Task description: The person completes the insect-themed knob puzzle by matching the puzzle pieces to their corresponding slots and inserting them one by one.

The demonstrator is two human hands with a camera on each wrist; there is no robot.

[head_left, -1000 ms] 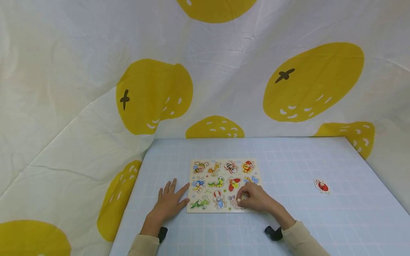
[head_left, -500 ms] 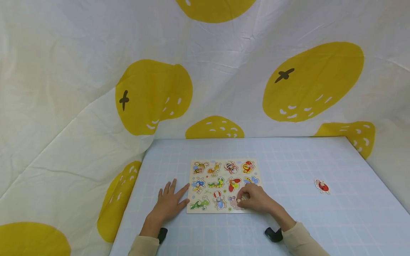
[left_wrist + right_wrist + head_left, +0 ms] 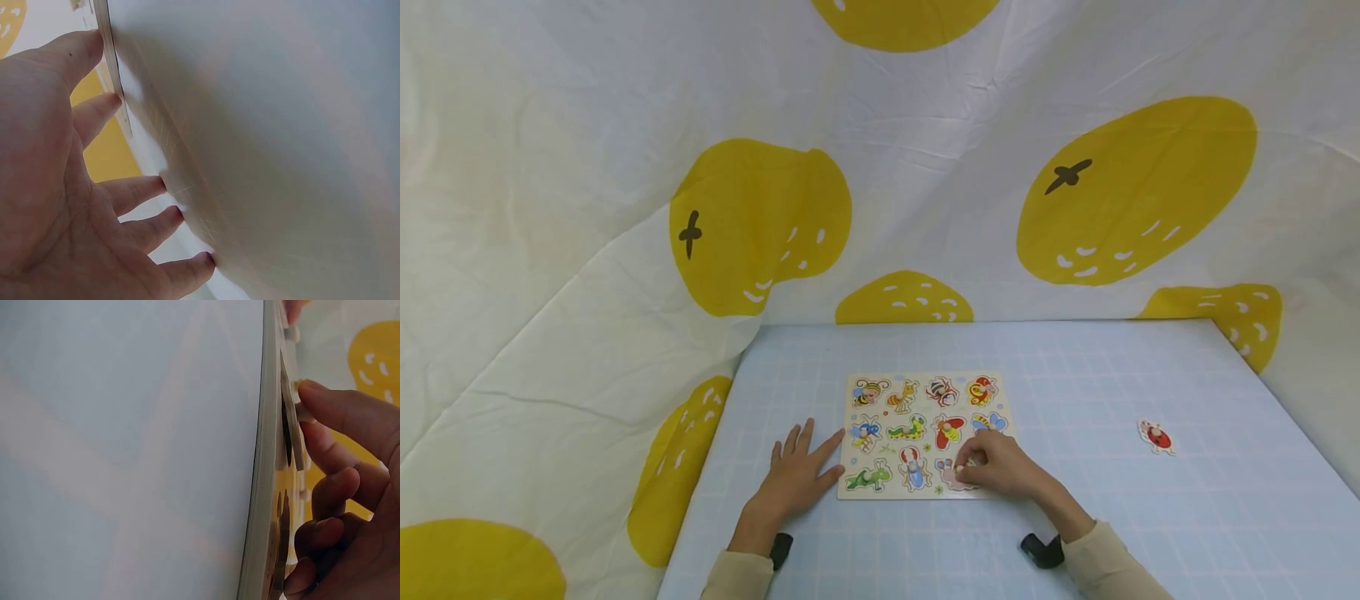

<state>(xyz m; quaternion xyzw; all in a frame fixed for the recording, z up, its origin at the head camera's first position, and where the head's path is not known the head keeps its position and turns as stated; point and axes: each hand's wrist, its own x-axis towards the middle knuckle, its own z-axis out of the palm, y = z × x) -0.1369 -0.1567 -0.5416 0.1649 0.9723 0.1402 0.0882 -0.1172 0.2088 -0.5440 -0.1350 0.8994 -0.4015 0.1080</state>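
On the table lies a wooden insect peg puzzle board (image 3: 887, 494) with several knobbed pieces set in rows. My right hand (image 3: 1000, 467) is over its lower right corner, pinching the small knob (image 3: 304, 412) of a pink puzzle piece (image 3: 950, 477) between thumb and index finger. In the right wrist view that piece sits tilted, one end lifted off the board's face; the hand partly hides it from above. My left hand (image 3: 793, 477) rests spread on the table at the board's left side, thumb and index fingertips against its edge.
A red ladybug piece (image 3: 1156, 437) lies alone on the table to the right. A pale blue checked cloth (image 3: 1075, 367) covers the table. White fabric with yellow fruit shapes (image 3: 925, 208) hangs behind and at the sides.
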